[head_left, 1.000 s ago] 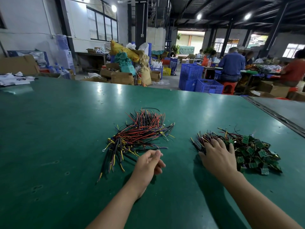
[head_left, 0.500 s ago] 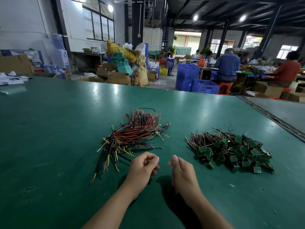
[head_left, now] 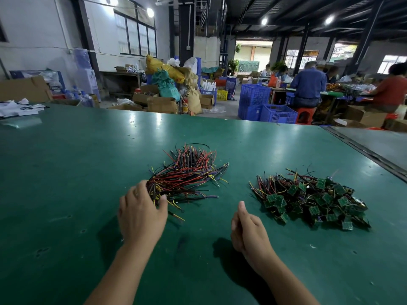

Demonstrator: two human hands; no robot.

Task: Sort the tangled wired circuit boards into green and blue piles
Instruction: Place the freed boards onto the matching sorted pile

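Note:
A tangled bundle of red, black, yellow and purple wires lies on the green table at the centre. To its right sits a pile of small green circuit boards with wires. My left hand lies over the near left end of the wire bundle, with fingers curled over the wire ends and the thumb against them. My right hand hovers between the two piles, loosely curled with the thumb up, holding nothing. I see no blue boards.
A metal rail runs along the table's right side. White papers lie at the far left edge. Beyond the table are blue crates, cardboard boxes and seated people working at another bench.
My right hand left the green board pile and drew back to the middle. My left hand moved forward and left onto the end of the wire bundle.

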